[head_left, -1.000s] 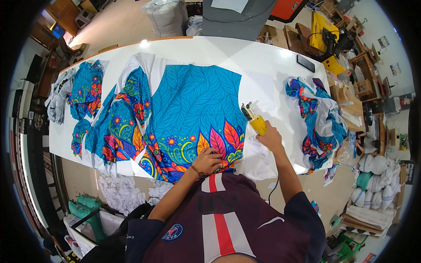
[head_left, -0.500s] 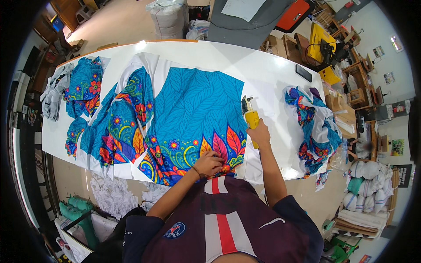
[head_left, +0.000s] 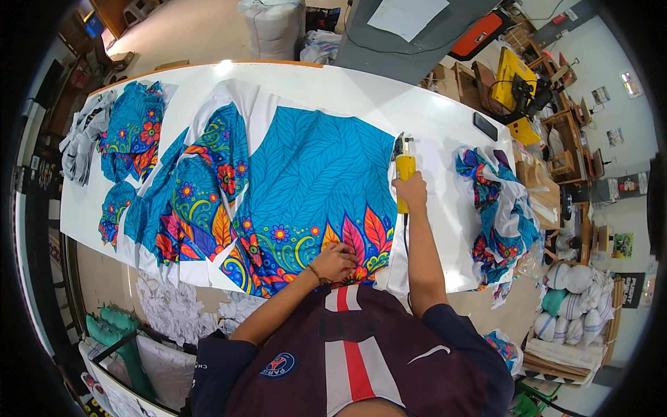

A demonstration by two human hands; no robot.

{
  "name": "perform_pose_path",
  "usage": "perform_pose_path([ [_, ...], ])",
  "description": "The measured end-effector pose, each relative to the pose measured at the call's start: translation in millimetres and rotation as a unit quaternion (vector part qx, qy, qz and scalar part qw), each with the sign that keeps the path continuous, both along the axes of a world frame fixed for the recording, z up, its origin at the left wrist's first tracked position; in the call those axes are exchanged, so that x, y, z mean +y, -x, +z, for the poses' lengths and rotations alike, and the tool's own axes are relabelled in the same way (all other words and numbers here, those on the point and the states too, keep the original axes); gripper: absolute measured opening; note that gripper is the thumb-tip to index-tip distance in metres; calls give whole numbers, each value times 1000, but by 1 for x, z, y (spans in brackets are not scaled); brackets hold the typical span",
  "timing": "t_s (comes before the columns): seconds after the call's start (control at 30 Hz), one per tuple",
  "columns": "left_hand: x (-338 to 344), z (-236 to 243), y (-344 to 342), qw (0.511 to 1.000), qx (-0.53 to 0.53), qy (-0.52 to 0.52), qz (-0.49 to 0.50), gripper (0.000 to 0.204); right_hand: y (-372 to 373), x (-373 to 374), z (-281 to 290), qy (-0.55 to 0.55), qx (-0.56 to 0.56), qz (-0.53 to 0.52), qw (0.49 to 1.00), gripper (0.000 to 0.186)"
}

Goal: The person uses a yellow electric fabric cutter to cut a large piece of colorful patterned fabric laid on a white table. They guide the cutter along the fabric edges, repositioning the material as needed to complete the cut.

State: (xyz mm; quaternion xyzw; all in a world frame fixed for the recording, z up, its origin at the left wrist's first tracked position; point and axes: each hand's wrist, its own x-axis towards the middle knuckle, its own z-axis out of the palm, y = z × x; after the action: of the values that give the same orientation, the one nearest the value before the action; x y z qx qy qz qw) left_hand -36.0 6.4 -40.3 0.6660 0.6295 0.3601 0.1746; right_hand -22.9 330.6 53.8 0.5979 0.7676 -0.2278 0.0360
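My right hand grips a yellow electric cutter, its metal head at the right edge of a turquoise leaf-patterned fabric panel with a bright floral border; a cord runs down from it. My left hand rests with bent, parted fingers on the panel's lower border, near my body. Crumpled printed pieces with white backs lie left of the panel on the white table. A printed pile lies to the right, and folded printed pieces beside pale grey scraps at the far left.
A black phone lies at the table's back right. Beyond are white sacks, a grey surface with paper and a yellow machine. Stacked sacks stand right; white scraps lie below left; a partly hidden person is at right.
My right hand and the cutter have moved away from me along the panel's right edge, the cutter turning more upright. My left hand stays on the fabric, shifted slightly with the view.
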Motion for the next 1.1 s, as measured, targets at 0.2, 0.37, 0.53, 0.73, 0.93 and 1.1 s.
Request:
perform_pose_path([
  [0.2, 12, 6, 3, 995, -26, 94, -15, 25, 39, 42, -1, -4, 7, -22, 1000, 70],
  [0.37, 66, 15, 4, 982, 110, 55, 140, 66, 35, 73, -37, 20, 145, -81, 986, 74],
  [0.53, 56, 5, 1, 974, 156, 147, 76, 77, -50, 55, -57, 15, 221, -25, 975, 70],
  [0.73, -63, 10, -24, 970, 181, 160, 7, 62, -220, -5, -29, 86, 181, 82, 976, 60],
  [0.93, -113, 41, -16, 957, -86, 275, 16, 29, -329, -62, 12, 105, -35, 107, 988, 67],
  [1.1, -37, 50, 19, 962, 27, 116, 246, 41, -327, -85, 26, 80, -77, 146, 983, 69],
])
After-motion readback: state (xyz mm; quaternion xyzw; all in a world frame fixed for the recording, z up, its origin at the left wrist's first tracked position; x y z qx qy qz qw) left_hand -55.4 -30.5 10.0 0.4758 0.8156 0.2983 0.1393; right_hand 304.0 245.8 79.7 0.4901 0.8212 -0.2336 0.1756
